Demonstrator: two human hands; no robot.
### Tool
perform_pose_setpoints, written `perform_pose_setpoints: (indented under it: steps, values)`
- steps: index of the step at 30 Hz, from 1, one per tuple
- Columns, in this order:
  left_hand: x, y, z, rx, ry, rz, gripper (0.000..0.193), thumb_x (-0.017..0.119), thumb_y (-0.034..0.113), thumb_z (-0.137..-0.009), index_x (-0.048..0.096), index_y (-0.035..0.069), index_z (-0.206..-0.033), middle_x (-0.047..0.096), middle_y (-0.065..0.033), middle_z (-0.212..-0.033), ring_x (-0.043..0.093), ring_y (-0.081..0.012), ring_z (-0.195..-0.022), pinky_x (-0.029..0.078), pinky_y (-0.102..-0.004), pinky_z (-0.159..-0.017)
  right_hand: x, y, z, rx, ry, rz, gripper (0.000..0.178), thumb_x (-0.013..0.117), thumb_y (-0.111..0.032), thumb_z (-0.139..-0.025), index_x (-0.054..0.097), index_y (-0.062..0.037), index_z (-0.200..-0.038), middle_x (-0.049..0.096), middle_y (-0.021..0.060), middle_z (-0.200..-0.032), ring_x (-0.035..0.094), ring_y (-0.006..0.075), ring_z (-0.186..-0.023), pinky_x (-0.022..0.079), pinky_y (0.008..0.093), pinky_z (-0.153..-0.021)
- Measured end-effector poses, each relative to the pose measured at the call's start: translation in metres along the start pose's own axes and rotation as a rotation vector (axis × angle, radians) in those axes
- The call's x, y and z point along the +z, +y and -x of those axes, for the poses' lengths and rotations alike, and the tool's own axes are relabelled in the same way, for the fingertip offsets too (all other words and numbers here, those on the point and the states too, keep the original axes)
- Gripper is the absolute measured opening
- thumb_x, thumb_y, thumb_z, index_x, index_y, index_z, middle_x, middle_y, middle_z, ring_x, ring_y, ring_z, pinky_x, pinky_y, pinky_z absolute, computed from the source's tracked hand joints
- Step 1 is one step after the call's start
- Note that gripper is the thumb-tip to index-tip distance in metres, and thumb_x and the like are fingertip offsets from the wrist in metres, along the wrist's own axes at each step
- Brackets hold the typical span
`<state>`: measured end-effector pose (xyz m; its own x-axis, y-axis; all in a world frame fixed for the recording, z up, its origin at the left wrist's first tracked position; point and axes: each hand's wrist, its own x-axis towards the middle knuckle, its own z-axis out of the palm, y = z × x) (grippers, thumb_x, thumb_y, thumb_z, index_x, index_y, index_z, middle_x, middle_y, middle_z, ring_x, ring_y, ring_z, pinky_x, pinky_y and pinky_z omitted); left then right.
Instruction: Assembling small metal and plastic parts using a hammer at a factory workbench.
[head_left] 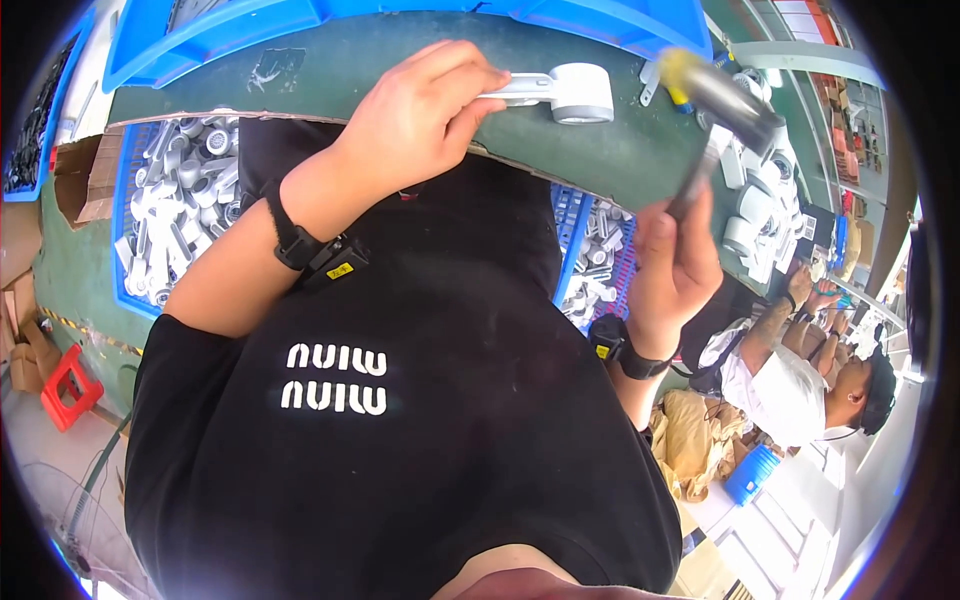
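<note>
Two bare hands are busy above the green table (pixel 330 75), each with its fingers closed. The left grip (pixel 430 105) pinches the slim handle of a white plastic part with a round, cup-like head (pixel 582 95), thumb against fingertips with hardly any gap. This part lies at or just over the table, between the near edge and the far edge; whether it touches the surface I cannot tell. Holding it by the handle's end probably steadies it while keeping fingers clear of its head. The right grip (pixel 675 255) is wrapped around the handle of a hammer (pixel 735 105), raised beyond the part toward the table's right end, its metal head blurred and yellow-tipped.

More white parts (pixel 755 205) lie heaped at the right end, and a blue crate (pixel 122 250) of them stands at the near edge's left, likely for easy reach. A blue bin (pixel 640 30) lines the far edge.

White block lettering (pixel 335 380) in two rows marks the black shirt (pixel 450 420), upside down from here. The yellow label (pixel 340 271) by the left wrist is too small to read surely.
</note>
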<state>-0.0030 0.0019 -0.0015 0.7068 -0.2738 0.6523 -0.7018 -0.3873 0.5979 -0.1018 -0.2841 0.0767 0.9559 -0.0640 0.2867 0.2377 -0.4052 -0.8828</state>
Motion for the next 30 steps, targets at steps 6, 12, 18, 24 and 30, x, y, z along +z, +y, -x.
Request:
perform_pose_setpoints:
  steps: [6,12,18,24,30]
  values:
    - [0.004,-0.002,-0.001,0.03,0.036,0.026,0.017,0.079,0.002,-0.091,0.073,-0.001,-0.106,0.068,-0.0138,-0.098,0.068,-0.0369,-0.09,0.057,-0.0458,-0.079,0.013,0.001,-0.012,0.043,-0.311,0.536,0.051,0.069,0.0,-0.103,0.062,0.0034,-0.153,0.071,0.0011,-0.087,0.058,0.0067,-0.072,0.049,0.0236,-0.068]
    - [0.004,-0.001,-0.001,0.042,0.038,0.012,0.016,0.079,0.002,-0.091,0.073,-0.001,-0.106,0.068,-0.0141,-0.097,0.068,-0.037,-0.09,0.057,-0.0455,-0.079,0.014,0.032,-0.014,-0.422,0.08,0.488,0.047,0.071,0.0,-0.102,0.068,-0.0032,-0.149,0.079,0.0101,-0.096,0.061,0.0109,-0.071,0.053,0.0275,-0.072]
    - [-0.003,-0.002,0.0,0.008,0.009,-0.006,0.021,0.082,0.002,-0.091,0.077,-0.001,-0.112,0.076,-0.0139,-0.104,0.074,-0.0337,-0.093,0.06,-0.0393,-0.079,0.009,0.003,0.001,0.025,-0.147,0.376,0.047,0.07,0.001,-0.102,0.068,-0.0005,-0.149,0.073,0.0099,-0.085,0.061,0.0098,-0.069,0.053,0.0269,-0.07]
    - [-0.009,-0.001,-0.001,-0.078,-0.061,0.028,0.025,0.085,0.009,-0.092,0.077,0.0,-0.114,0.078,-0.0139,-0.104,0.075,-0.0341,-0.093,0.06,-0.0387,-0.081,0.014,0.017,-0.012,-0.184,-0.365,0.488,0.048,0.069,0.007,-0.1,0.067,0.0033,-0.148,0.072,0.0092,-0.087,0.061,0.0126,-0.073,0.052,0.0283,-0.07]
    - [-0.002,0.0,0.0,-0.152,-0.012,0.041,0.038,0.087,0.013,-0.093,0.072,0.004,-0.127,0.08,-0.0126,-0.106,0.078,-0.0304,-0.094,0.061,-0.0375,-0.084,0.014,0.02,0.01,-0.194,-0.084,-0.084,0.047,0.068,0.009,-0.099,0.07,0.0012,-0.145,0.074,0.011,-0.092,0.062,0.0186,-0.07,0.054,0.0293,-0.074]
